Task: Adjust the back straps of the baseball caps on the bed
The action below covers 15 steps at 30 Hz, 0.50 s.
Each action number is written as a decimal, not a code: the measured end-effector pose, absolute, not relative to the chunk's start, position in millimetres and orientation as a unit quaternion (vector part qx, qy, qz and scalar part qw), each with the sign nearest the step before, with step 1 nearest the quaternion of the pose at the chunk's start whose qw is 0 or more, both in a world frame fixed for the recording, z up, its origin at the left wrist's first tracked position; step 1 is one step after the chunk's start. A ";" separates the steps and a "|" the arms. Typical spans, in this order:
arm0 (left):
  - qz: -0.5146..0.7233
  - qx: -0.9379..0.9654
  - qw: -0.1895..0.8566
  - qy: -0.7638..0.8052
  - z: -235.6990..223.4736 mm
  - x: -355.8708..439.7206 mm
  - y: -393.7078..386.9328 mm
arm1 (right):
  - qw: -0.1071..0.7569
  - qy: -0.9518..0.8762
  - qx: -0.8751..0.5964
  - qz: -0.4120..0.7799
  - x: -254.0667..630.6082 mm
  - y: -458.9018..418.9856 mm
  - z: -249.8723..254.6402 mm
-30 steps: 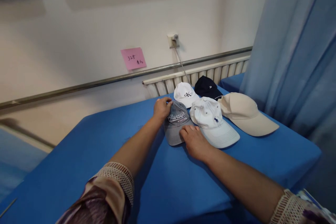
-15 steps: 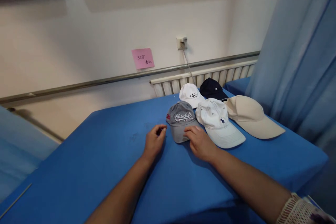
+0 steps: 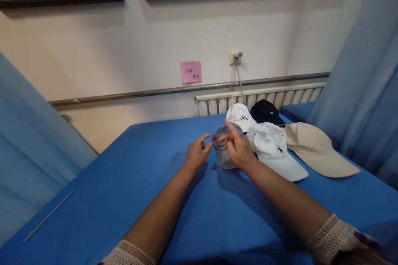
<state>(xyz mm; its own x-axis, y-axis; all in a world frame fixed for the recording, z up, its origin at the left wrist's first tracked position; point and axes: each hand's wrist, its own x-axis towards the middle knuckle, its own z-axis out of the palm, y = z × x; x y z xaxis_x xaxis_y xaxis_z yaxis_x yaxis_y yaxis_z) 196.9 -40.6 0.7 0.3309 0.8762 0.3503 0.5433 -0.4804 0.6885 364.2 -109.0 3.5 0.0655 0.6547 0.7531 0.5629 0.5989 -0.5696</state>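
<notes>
A grey cap [image 3: 224, 158] with a red side patch lies on the blue table [image 3: 124, 182], mostly hidden behind my hands. My left hand [image 3: 197, 154] hovers just left of it, fingers apart and holding nothing. My right hand [image 3: 238, 147] is raised over the cap's crown with its fingers spread, one pointing up, and it holds nothing. Right of the grey cap sits a white cap with a small horse logo [image 3: 273, 145], then a beige cap [image 3: 314, 149]. Behind them are a white cap with black letters [image 3: 240, 115] and a navy cap [image 3: 265, 110].
Blue curtains hang at the left [image 3: 25, 140] and right [image 3: 367, 70]. A radiator [image 3: 264, 96] runs along the wall behind the caps, with a pink note [image 3: 190, 72] and a socket [image 3: 235, 57] above it. A thin stick [image 3: 46, 217] lies near the table's left edge.
My left hand came off the grey cap's crown and now sits beside it. My right hand lifted from the brim and spread over the cap. The camera view tilted up and left.
</notes>
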 end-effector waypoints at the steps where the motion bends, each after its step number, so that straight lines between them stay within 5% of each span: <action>1: 0.393 0.768 0.222 0.454 16.9 200.4 -40.5 | 0.618 -0.646 -0.446 0.043 365.4 -101.9 18.4; 7: 0.632 0.669 0.161 0.357 84.6 218.5 -73.9 | 0.782 -0.507 -0.363 0.002 368.8 -107.7 77.3; 11: 0.713 0.640 0.075 0.277 84.5 225.9 -98.6 | 0.799 -0.491 -0.346 -0.016 365.4 -126.8 76.5; 15: 0.671 0.686 0.030 0.281 70.0 225.6 -86.0 | 0.752 -0.515 -0.409 -0.037 369.9 -114.0 59.1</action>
<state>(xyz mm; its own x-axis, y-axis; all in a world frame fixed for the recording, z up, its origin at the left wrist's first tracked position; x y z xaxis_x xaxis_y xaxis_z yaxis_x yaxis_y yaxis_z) 225.6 -86.0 70.0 -0.0577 0.4269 0.9024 0.3452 -0.8397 0.4193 369.9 -114.0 59.1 0.4663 0.3651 0.8058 0.4777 0.6628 -0.5767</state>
